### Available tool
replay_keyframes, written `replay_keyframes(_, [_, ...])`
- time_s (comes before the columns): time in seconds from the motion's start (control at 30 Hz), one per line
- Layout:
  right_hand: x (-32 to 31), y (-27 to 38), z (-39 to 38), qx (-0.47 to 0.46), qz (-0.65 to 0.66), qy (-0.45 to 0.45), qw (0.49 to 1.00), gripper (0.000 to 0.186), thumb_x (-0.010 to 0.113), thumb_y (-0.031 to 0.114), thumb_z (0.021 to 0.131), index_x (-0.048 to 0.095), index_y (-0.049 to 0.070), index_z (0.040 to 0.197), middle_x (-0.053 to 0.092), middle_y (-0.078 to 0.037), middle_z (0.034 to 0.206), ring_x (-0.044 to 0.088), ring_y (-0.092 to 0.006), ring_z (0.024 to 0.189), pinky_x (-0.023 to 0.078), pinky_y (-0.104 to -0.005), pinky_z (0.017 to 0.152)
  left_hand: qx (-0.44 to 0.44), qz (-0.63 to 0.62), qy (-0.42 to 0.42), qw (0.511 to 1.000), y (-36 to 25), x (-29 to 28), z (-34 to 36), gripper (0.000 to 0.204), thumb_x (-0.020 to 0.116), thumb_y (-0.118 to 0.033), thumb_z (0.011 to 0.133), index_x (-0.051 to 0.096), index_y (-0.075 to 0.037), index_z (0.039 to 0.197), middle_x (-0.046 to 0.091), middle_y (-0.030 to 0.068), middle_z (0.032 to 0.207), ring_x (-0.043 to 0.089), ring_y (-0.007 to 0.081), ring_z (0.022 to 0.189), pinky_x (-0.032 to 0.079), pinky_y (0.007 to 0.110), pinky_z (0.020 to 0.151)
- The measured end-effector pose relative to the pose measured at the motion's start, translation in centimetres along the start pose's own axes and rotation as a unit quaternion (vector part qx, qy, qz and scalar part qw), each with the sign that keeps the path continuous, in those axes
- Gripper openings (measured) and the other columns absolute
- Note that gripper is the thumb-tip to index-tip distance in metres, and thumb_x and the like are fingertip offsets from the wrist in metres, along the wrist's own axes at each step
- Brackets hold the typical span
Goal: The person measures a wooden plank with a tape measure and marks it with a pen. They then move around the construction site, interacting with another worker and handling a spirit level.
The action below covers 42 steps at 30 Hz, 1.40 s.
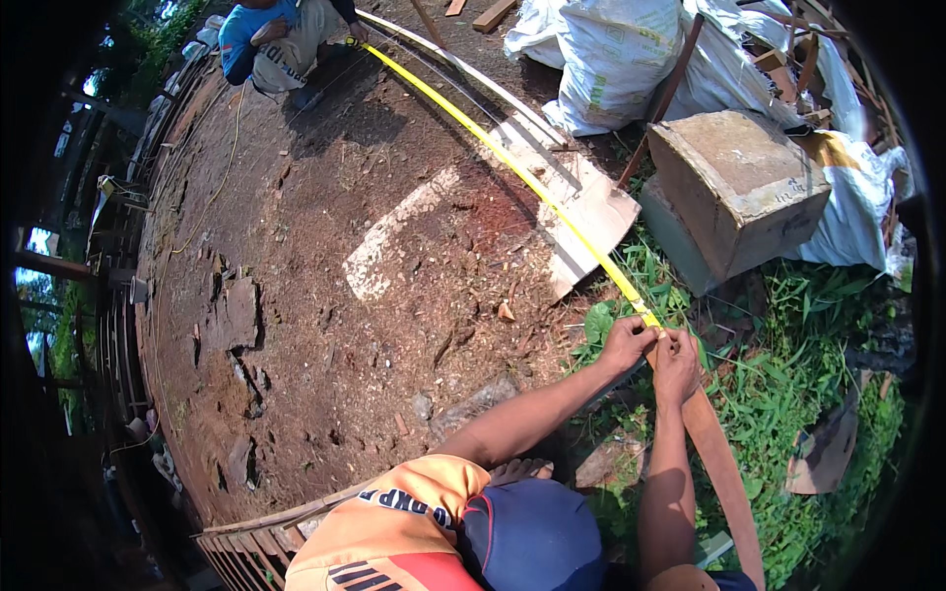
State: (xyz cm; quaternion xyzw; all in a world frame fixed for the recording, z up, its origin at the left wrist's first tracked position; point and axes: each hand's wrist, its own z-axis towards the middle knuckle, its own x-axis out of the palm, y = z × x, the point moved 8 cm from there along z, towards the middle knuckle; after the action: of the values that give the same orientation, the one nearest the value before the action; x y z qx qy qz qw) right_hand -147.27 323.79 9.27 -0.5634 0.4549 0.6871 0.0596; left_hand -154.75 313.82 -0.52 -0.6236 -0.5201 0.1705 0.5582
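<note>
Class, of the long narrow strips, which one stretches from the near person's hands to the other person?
The bright yellow tape; the pale wooden strip stops short of the left hand, while the brown plank runs toward the lower edge.

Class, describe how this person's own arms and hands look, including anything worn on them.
The left hand and right hand wear no gloves, and no watch or band shows at either wrist. The left forearm comes bare out of a loose orange sleeve; dark lettering marks the orange cloth. The right forearm is also uncovered.
</note>
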Motion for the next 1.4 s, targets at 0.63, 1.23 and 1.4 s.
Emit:
replay_keyframes(0.63, [0.1,-0.19,-0.09,0.022,0.019,0.012,0.999,0.021,0.063,0.034,0.094,0.068,0.015,0.101,0.066,-0.002,0.097,0.065,-0.0261,0.093,0.045,-0.0419,0.085,0.011,-0.003,0.005,1.0,-0.09,0.08,-0.01,0.012,0.068,-0.01,0.094,0.071,0.001,0.093,0.068,0.0004,0.083,0.058,0.0057,0.074,0.048,0.024,0.065])
replay_keyframes(1.23, [-0.12,0.01,-0.2,0.023,0.016,0.001,1.0,0.018,0.064,0.032,0.093,0.069,0.016,0.101,0.066,-0.001,0.097,0.065,-0.0255,0.093,0.045,-0.0424,0.085,0.009,0.008,-0.006,1.0,0.55,-0.28,0.25,0.013,0.068,-0.011,0.095,0.07,0.002,0.091,0.067,0.0012,0.079,0.056,0.0057,0.067,0.046,0.024,0.059])
replay_keyframes(1.4, [-0.04,-0.08,-0.14,0.019,0.017,0.006,1.0,0.018,0.064,0.033,0.094,0.068,0.017,0.101,0.066,-0.001,0.098,0.065,-0.0251,0.092,0.045,-0.0425,0.085,0.014,-0.008,-0.007,1.0,0.75,-0.2,0.37,0.012,0.068,-0.01,0.095,0.069,0.001,0.089,0.067,0.0006,0.08,0.056,0.0054,0.067,0.045,0.024,0.059])
